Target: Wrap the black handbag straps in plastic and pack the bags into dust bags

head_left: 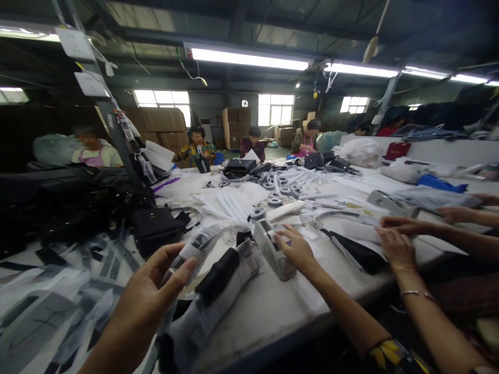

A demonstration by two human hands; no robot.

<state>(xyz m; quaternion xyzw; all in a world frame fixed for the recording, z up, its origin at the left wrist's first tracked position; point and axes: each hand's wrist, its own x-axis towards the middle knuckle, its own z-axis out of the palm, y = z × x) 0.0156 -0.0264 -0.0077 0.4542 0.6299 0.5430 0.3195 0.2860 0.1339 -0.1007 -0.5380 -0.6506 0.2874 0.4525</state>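
My left hand [156, 291], thumb and fingers curled round it, grips a strap in clear and white wrapping [197, 244]. Beside that hand, a black bag part with white wrapping round it [218, 280] lies at the front of the table. My right hand [298, 252] has its bent fingers against the upper edge of a grey tape dispenser [278, 262]. Whether a piece of tape is between those fingertips is too small to make out. A ring-shaped roll [257, 214] lies just behind the dispenser.
To the right, a co-worker's hands [397, 241] work at a black flat piece [358, 249]. Black bags [158, 228] are heaped left, above loose plastic-wrapped strips [113, 259]. White rolls and tubes [230, 205] cover mid-table. Several people sit across. A post [117, 135] rises at left.
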